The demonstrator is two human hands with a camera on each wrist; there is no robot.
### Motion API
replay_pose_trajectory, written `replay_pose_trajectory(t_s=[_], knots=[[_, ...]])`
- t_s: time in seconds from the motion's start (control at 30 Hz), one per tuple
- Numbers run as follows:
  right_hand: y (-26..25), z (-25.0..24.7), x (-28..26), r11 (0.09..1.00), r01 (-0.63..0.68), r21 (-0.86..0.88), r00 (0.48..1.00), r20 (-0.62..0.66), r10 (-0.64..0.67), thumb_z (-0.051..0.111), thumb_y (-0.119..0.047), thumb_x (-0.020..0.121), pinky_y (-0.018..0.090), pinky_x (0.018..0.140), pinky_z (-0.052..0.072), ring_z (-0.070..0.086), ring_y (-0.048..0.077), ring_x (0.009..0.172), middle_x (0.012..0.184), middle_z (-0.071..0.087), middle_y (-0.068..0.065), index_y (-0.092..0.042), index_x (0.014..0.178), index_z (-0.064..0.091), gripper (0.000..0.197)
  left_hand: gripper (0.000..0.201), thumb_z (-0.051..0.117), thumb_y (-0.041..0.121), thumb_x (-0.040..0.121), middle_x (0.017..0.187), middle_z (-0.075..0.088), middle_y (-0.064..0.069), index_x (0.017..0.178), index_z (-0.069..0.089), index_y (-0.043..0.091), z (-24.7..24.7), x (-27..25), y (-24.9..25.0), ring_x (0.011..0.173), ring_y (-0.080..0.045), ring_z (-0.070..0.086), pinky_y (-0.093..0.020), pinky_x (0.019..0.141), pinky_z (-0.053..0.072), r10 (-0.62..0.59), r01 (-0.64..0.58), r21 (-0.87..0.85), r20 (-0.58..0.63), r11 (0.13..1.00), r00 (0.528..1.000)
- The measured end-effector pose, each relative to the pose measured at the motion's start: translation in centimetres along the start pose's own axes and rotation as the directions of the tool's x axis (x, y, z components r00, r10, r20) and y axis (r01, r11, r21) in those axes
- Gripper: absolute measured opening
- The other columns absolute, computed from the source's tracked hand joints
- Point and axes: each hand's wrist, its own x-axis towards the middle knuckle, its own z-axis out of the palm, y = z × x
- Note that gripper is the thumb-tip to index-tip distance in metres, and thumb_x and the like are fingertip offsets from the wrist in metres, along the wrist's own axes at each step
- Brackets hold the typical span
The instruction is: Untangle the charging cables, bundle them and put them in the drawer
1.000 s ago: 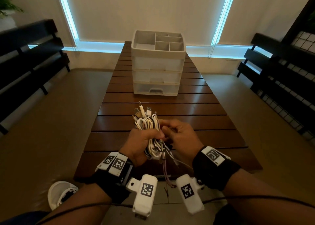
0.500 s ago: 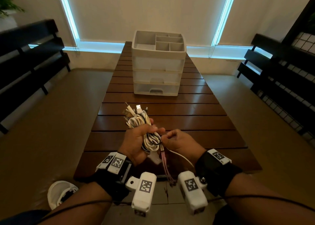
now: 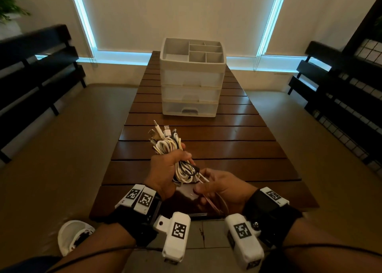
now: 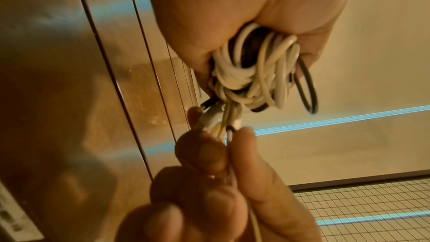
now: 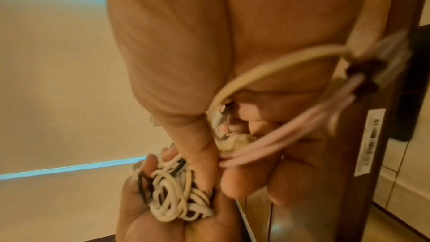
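Note:
My left hand [image 3: 165, 169] grips a bunch of white and black charging cables [image 3: 168, 146] upright above the near end of the table, plugs [image 3: 159, 131] sticking out on top. The same cables [image 4: 253, 73] bulge from the fist in the left wrist view. Just below and to the right, my right hand [image 3: 215, 187] pinches the loose cable ends [image 4: 223, 122] hanging from the bunch. Pink and white strands [image 5: 279, 146] loop back past its palm in the right wrist view. The white drawer unit [image 3: 192, 82] stands further up the table, its drawers closed.
The slatted wooden table [image 3: 237, 148] runs away from me towards a blinded window. Dark benches [image 3: 31, 70] line both sides over a tan floor. A white shoe [image 3: 72, 235] shows at the lower left. The drawer unit's top is an open divided tray [image 3: 198, 51].
My left hand has tilted the bunch left and raised it a little. My right hand has slid down and back from the bunch towards me, drawing the loose ends out below it.

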Motion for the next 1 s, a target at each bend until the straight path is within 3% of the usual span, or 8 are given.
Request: replay_pose_trajectory(t_s=[0.13, 0.23, 0.3, 0.43, 0.6, 0.8, 0.93, 1.0], knots=[[0.4, 1.1, 0.4, 0.977, 0.060, -0.203, 0.974, -0.204, -0.102, 0.058, -0.001, 0.090, 0.030, 0.053, 0.051, 0.056, 0.017, 0.058, 0.094, 0.057, 0.016, -0.011, 0.120, 0.049, 0.033, 0.022, 0.052, -0.013, 0.080, 0.062, 0.056, -0.013, 0.089, 0.057, 0.007, 0.4, 0.0, 0.0, 0.060, -0.030, 0.061, -0.040, 0.065, 0.055, 0.020, -0.018, 0.030, -0.055, 0.999, 0.998], [1.1, 0.9, 1.2, 0.687, 0.135, -0.714, 0.910, -0.185, -0.371, 0.056, -0.014, 0.092, 0.034, 0.068, 0.052, 0.061, 0.017, 0.070, 0.094, 0.066, 0.002, -0.024, 0.118, 0.055, 0.028, 0.021, 0.052, -0.012, 0.083, 0.066, 0.057, -0.015, 0.090, 0.058, 0.006, 0.5, 0.1, 0.0, 0.068, -0.032, 0.062, -0.043, 0.073, 0.056, 0.018, -0.016, 0.020, -0.080, 1.000, 0.997], [1.2, 0.9, 1.2, 0.527, 0.111, -0.843, 0.924, -0.108, -0.367, 0.052, -0.016, 0.095, 0.031, 0.075, 0.052, 0.062, 0.009, 0.077, 0.094, 0.067, -0.003, -0.022, 0.116, 0.058, 0.022, 0.021, 0.053, -0.012, 0.083, 0.068, 0.060, -0.015, 0.091, 0.058, 0.006, 0.4, 0.1, -0.2, 0.070, -0.033, 0.065, -0.045, 0.076, 0.055, -0.001, 0.001, 0.008, -0.077, 1.000, 0.997], [0.6, 1.2, 1.1, 0.522, 0.094, -0.848, 0.954, -0.074, -0.292, 0.049, -0.018, 0.096, 0.026, 0.069, 0.049, 0.059, 0.006, 0.073, 0.088, 0.066, -0.004, -0.017, 0.106, 0.061, 0.015, 0.019, 0.052, -0.009, 0.084, 0.079, 0.063, -0.018, 0.097, 0.057, 0.005, 0.2, -0.2, -0.4, 0.078, -0.033, 0.070, -0.047, 0.081, 0.056, -0.022, 0.022, -0.004, -0.055, 1.000, 0.998], [0.0, 1.1, 0.6, 0.568, 0.090, -0.818, 0.973, -0.049, -0.225, 0.054, -0.026, 0.096, 0.025, 0.066, 0.050, 0.061, 0.005, 0.068, 0.087, 0.067, -0.004, -0.020, 0.107, 0.062, 0.015, 0.015, 0.053, -0.009, 0.083, 0.056, 0.058, -0.015, 0.081, 0.060, 0.004, 0.6, -0.6, 0.0, 0.053, -0.028, 0.059, -0.038, 0.064, 0.051, -0.002, 0.008, 0.081, -0.068, 0.997, 0.998], [0.2, 0.4, 0.3, 0.786, 0.012, -0.618, 0.966, -0.196, -0.169, 0.073, -0.018, 0.083, 0.033, 0.067, 0.059, 0.073, 0.025, 0.080, 0.097, 0.072, 0.014, -0.013, 0.101, 0.052, 0.028, 0.013, 0.060, -0.012, 0.078, 0.060, 0.057, -0.013, 0.079, 0.062, 0.001, 0.1, -0.1, 0.1, 0.052, -0.026, 0.058, -0.033, 0.058, 0.051, 0.060, -0.033, 0.207, -0.126, 0.978, 0.990], [-0.8, -0.5, -0.3, 0.575, -0.010, -0.818, 0.965, -0.159, -0.210, 0.077, -0.025, 0.079, 0.030, 0.070, 0.057, 0.067, 0.008, 0.076, 0.093, 0.070, -0.002, -0.023, 0.093, 0.061, 0.022, 0.016, 0.063, -0.011, 0.074, 0.066, 0.057, -0.014, 0.084, 0.064, 0.001, -0.5, 0.5, 0.1, 0.057, -0.027, 0.058, -0.034, 0.059, 0.051, 0.058, -0.019, 0.224, -0.171, 0.975, 0.984], [-0.9, -0.4, -0.3, 0.641, 0.012, -0.767, 0.964, -0.161, -0.211, 0.081, -0.031, 0.073, 0.033, 0.074, 0.058, 0.068, 0.011, 0.085, 0.100, 0.069, -0.004, -0.026, 0.100, 0.060, 0.034, 0.013, 0.063, -0.009, 0.074, 0.062, 0.057, -0.012, 0.077, 0.064, 0.004, -0.3, 0.5, 0.1, 0.055, -0.026, 0.058, -0.033, 0.058, 0.049, 0.024, 0.014, 0.196, -0.190, 0.980, 0.982]])
